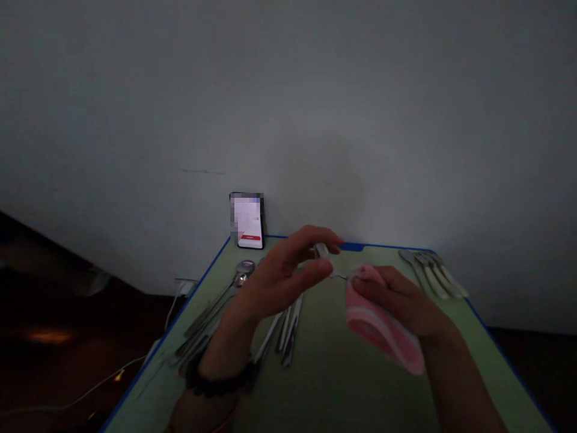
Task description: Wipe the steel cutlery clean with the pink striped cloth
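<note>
My left hand (279, 279) pinches one end of a small metal utensil (325, 255) above the green table (324, 373); a dark bead bracelet sits on that wrist. My right hand (401, 300) grips a pink cloth (381, 331) wrapped round the utensil's other end. Which kind of utensil it is I cannot make out in the dim light.
Several spoons (225, 300) lie at the table's left, more cutlery (286, 328) under my left hand, and several forks (430, 273) at the far right. A phone (247, 221) with a lit screen leans against the wall. Cables (90, 391) run over the dark floor at left.
</note>
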A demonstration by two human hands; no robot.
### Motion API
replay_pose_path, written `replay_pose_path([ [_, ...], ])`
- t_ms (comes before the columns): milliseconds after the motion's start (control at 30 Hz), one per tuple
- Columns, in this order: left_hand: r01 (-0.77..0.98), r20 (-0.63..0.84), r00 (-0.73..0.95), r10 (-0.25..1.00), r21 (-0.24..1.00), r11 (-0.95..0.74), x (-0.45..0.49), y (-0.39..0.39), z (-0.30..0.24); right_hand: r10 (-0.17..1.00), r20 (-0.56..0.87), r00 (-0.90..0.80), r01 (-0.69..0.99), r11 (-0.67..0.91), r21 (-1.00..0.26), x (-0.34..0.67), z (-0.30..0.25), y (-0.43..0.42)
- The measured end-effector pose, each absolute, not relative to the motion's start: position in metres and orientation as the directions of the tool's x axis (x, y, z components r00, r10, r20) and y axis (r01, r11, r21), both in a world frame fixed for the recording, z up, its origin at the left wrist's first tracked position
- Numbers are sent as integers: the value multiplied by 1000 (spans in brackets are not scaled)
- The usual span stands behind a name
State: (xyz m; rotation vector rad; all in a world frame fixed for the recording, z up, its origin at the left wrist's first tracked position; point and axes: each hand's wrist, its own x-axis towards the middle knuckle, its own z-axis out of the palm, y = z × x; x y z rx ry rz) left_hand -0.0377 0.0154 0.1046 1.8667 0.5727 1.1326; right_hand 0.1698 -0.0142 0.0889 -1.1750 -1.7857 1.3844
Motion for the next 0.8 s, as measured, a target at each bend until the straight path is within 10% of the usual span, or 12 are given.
replay_pose_path([
  [133,-23,436,502,747,870,-492,-50,19,103,859,-116,-499,247,13,-969,168,85,-12],
  [433,596,278,356,892,668,-446,-45,22,102,861,66,-503,527,367,-766,155,93,-11],
  [800,597,203,449,870,657,-461,-41,17,100,864,51,-501,468,320,-824,146,90,-15],
])
